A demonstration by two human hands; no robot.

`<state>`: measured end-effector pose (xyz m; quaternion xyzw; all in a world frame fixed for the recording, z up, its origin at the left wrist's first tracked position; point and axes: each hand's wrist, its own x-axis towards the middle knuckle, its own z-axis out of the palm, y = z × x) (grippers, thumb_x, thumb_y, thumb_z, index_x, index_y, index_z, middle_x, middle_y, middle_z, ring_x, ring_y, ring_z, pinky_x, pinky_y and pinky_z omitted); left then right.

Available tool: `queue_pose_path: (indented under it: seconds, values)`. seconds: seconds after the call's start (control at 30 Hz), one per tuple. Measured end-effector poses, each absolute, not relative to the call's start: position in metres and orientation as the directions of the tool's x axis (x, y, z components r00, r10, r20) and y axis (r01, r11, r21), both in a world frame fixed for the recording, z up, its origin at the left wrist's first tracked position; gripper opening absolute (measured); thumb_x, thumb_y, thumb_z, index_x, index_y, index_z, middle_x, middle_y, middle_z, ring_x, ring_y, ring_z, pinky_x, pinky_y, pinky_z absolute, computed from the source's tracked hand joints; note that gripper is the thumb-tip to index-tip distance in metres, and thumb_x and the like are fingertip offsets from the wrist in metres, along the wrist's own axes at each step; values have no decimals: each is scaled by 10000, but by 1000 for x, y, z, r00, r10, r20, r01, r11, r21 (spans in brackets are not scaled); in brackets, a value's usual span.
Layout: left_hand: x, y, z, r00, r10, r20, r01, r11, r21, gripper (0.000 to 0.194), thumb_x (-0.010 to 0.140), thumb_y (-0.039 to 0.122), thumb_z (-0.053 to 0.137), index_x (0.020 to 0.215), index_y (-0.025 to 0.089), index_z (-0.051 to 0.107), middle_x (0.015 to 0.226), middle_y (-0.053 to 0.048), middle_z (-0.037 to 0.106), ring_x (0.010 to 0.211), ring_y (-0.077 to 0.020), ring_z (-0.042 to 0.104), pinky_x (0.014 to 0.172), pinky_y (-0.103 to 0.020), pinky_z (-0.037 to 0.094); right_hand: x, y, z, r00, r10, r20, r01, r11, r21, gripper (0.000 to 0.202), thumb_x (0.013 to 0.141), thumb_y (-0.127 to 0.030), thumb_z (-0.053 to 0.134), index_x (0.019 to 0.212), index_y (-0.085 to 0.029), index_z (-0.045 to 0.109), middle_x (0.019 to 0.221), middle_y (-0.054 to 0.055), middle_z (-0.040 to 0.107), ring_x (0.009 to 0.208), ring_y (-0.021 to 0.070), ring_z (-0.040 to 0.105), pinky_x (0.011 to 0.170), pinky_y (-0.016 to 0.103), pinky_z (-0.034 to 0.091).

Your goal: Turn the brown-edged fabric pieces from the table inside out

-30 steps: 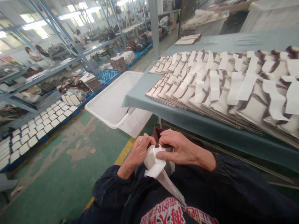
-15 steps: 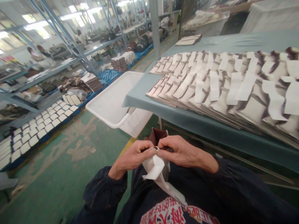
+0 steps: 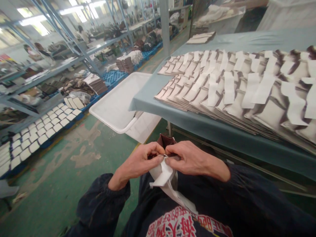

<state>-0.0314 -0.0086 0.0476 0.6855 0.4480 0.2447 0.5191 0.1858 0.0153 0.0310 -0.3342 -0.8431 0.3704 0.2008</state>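
Close to my body, my left hand and my right hand pinch the top edge of a pale fabric piece, thumbs almost touching. White strips hang from it down over my dark apron. A dark brown, open-topped part shows just beyond my fingertips; whether it belongs to the same piece I cannot tell. The exact spot between the fingertips is hidden. Similar pale fabric pieces with brown edges lie overlapped in rows on the table, many with white strips on top.
The blue-green covered table reaches from the front to the right. A white plastic tub stands by its left corner. Pale panels lie in rows on blue pallets at left. Blue racks, a post and people stand farther back.
The camera view has shifted slightly. Both hands stay pinched on the fabric piece at nearly the same place, and the left wrist has moved a little to the left.
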Motion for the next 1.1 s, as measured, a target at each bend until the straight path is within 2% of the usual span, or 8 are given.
queue_pose_path:
  seconds: [0.2, 0.4, 0.57, 0.77, 0.97, 1.1]
  values:
    - [-33, -12, 47, 509, 861, 16, 491, -306, 816, 156, 993, 252, 577, 946, 162, 696, 811, -17, 696, 695, -129, 602, 636, -233, 446, 184, 15, 23, -663, 748, 27, 415, 397, -819, 111, 805, -200, 563, 695, -193, 555, 587, -61, 419, 542, 93, 352, 563, 268, 234]
    - [-36, -21, 37, 578, 804, 138, 488, -476, 732, 148, 1042, 181, 514, 1070, 175, 659, 881, -15, 728, 738, -109, 648, 684, -203, 481, 184, 13, 17, -685, 717, -131, 213, 26, -977, 146, 751, -302, 554, 668, -198, 495, 615, -49, 433, 568, 99, 372, 508, 228, 276]
    - [-38, -24, 35, 644, 731, 227, 468, -611, 638, 154, 1057, 161, 480, 1129, 182, 615, 891, -30, 734, 746, -128, 672, 679, -212, 509, 184, 11, 6, -736, 662, -143, -1, -212, -977, 231, 784, -402, 561, 691, -199, 502, 583, -66, 379, 519, 89, 310, 468, 218, 224]
    - [-38, -24, 31, 695, 663, 277, 445, -700, 558, 248, 1021, 62, 425, 1157, 191, 587, 972, -65, 743, 825, -154, 699, 740, -248, 567, 182, 8, 1, -709, 673, -212, -32, -331, -943, 180, 729, -370, 539, 666, -205, 506, 547, -65, 377, 479, 87, 289, 441, 223, 198]
    - [-35, -26, 8, 672, 656, 344, 421, -721, 551, 255, 1014, 77, 444, 1201, 187, 577, 1014, -98, 728, 866, -176, 697, 754, -287, 600, 178, 4, -4, -671, 687, -279, -29, -400, -916, 136, 652, -322, 571, 663, -210, 495, 529, -84, 384, 469, 74, 287, 438, 215, 201]
    - [-33, -30, -1, 666, 636, 390, 390, -742, 545, 297, 1013, 82, 458, 1266, 188, 571, 1073, -119, 726, 921, -185, 698, 767, -297, 600, 179, 0, -7, -664, 703, -256, -57, -389, -919, 128, 662, -315, 566, 673, -205, 501, 530, -88, 391, 468, 69, 295, 443, 200, 210]
